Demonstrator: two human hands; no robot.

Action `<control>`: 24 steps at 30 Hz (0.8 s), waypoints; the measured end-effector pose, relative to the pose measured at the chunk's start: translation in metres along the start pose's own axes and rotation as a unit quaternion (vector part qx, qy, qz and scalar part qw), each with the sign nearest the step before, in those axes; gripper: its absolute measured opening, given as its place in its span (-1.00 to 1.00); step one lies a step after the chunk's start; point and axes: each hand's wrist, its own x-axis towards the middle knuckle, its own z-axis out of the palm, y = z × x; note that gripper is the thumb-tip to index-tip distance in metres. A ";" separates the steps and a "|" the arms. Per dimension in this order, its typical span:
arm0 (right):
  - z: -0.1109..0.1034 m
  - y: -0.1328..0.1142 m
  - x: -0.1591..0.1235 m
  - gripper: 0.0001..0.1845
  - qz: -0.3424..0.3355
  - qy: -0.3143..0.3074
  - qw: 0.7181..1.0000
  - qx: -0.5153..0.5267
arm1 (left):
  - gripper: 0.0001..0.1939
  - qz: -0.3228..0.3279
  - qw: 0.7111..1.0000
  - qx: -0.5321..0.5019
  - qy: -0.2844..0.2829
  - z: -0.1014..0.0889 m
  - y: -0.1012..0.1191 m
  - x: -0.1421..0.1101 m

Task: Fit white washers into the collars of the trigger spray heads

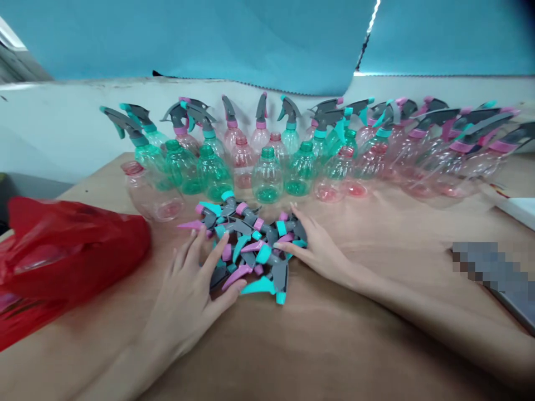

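Note:
A heap of spray trigger heads (246, 239), grey with turquoise or pink collars and levers, lies on the table in front of me. My left hand (188, 284) rests against the heap's left side, fingers spread and thumb near a turquoise lever. On the right side, my right hand (317, 245) touches the heap with thumb and fingers apart. Neither hand grips a trigger head. Just behind the heap stand open-necked bottles, among them a green bottle (268, 178) and a pink bottle (332, 178). Another pink bottle (150, 192) leans at the left end.
Behind these, several bottles with spray heads fitted (289, 120) line the white wall (54, 122). A red plastic bag (83, 245) lies at left. A flat dark object, partly pixelated (501, 278), lies at right near a white box-like item (516, 209). Blue sheeting (209, 39) hangs above.

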 end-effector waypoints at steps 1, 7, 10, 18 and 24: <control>0.003 -0.004 0.001 -0.05 0.000 -0.010 1.000 0.002 | -0.29 -0.005 1.000 0.005 -0.004 0.002 0.001 -0.001; 0.007 -0.014 0.005 -0.01 -0.028 -0.027 0.997 -0.073 | -0.31 -0.024 0.999 -0.022 -0.001 -0.001 -0.007 -0.010; 0.001 -0.020 0.001 0.04 -0.028 -0.030 0.990 -0.137 | -0.42 -0.069 0.996 -0.054 0.036 -0.010 -0.020 -0.002; -0.001 -0.029 -0.023 0.14 -0.043 -0.101 0.987 -0.116 | -0.56 -0.066 0.997 -0.051 0.002 0.000 -0.050 0.063; -0.008 -0.020 -0.009 0.09 -0.104 -0.176 0.978 -0.037 | -0.58 -0.020 0.996 -0.067 -0.060 0.013 -0.035 0.057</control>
